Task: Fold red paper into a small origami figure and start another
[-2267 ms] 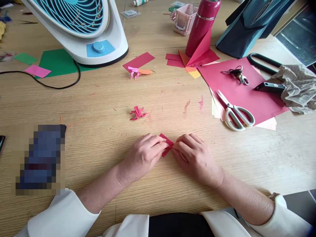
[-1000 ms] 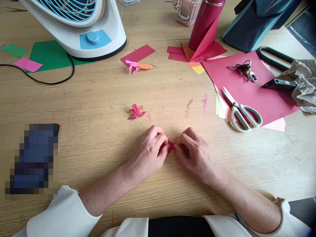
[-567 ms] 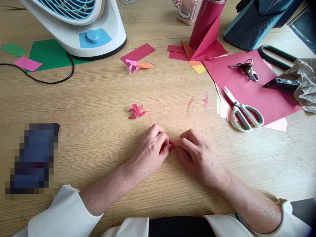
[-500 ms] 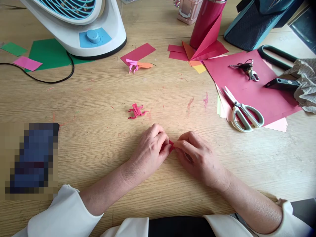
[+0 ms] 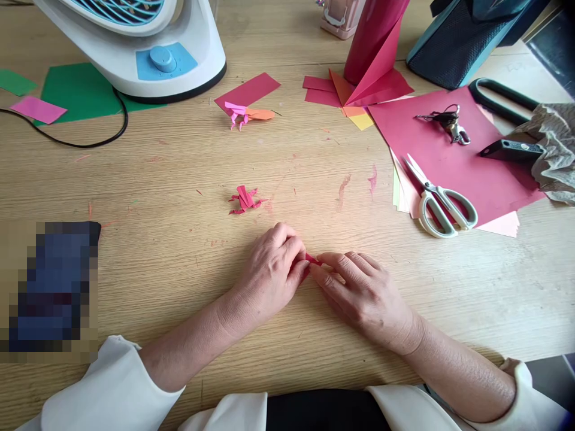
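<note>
A small folded piece of red paper [image 5: 313, 259] lies mostly hidden between my hands; only a narrow, pointed strip of it shows. My left hand [image 5: 274, 266] is closed, pinching the paper between thumb and fingers. At the strip's other end, the thumb and index finger of my right hand [image 5: 366, 293] close on its tip, the other fingers bent alongside. Beyond my left hand stands a small red origami figure [image 5: 245, 199] with thin legs. Farther back is a pink and orange origami figure [image 5: 247, 115], touching a red paper strip [image 5: 256, 90].
At right, white-handled scissors [image 5: 442, 200] and keys [image 5: 451, 123] lie on red paper sheets [image 5: 476, 179]. A white fan [image 5: 179, 66] stands back left over green paper [image 5: 76, 90]. A red cylinder [image 5: 372, 42] stands at the back. A blurred-out phone-like object [image 5: 54, 287] lies left.
My right hand's fingers have shifted and straightened somewhat at the paper's tip, and a bit more of the red strip shows. My left hand keeps its pinch. The view has shifted slightly.
</note>
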Demonstrator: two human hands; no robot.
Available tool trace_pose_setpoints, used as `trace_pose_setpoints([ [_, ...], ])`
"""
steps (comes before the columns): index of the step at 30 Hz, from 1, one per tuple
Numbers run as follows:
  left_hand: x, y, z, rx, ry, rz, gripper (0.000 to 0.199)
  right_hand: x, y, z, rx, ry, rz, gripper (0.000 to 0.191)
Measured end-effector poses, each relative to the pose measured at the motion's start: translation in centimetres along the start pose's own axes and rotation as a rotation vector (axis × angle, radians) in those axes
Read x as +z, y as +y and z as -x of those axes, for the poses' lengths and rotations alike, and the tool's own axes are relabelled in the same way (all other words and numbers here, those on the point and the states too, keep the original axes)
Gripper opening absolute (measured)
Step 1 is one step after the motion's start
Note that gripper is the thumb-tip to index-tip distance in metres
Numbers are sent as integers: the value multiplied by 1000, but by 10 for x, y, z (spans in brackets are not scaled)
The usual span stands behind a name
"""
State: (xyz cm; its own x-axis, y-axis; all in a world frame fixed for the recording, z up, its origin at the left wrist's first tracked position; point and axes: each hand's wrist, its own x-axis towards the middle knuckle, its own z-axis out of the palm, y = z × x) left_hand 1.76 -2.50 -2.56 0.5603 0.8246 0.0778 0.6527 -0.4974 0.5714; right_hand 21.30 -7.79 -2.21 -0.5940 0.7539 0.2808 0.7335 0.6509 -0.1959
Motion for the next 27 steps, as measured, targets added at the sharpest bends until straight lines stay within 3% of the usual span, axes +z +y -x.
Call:
trace_pose_setpoints([
  [17, -1, 1, 0, -7, -42, 24, 13, 1, 1, 2, 52, -44, -37, 19],
  [27, -1, 0, 2, 4, -61, 8, 16, -9, 2, 5, -97, -102, 86, 27],
])
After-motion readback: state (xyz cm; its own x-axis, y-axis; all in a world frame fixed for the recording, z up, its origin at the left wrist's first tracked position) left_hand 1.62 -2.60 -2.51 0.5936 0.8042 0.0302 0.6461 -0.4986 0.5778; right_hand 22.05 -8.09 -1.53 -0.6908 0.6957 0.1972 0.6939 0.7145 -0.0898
